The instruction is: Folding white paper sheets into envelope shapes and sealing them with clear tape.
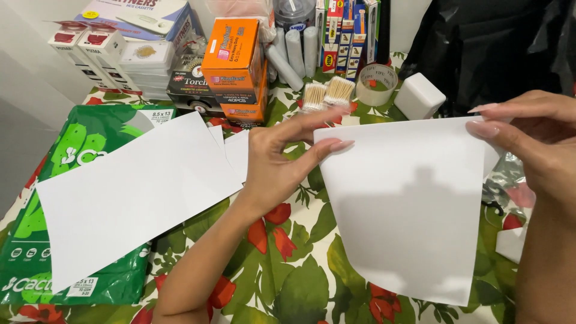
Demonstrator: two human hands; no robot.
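Held nearest the lens, a white paper sheet (414, 204) hangs above the floral tablecloth (300, 282), pinched at both top corners. At its ten o'clock corner the left hand (279, 162) grips the edge between thumb and fingers; at two o'clock the right hand (534, 141) clamps the other corner the same way. Toward nine o'clock from the left hand, another white sheet (132, 198) lies tilted on a green paper ream pack (78, 150), with more sheet edges showing behind it. Toward twelve o'clock sit two cotton swab bundles (327, 94), a tape roll (376, 83), a white cube-shaped block (419, 96) and stacked orange boxes (237, 66).
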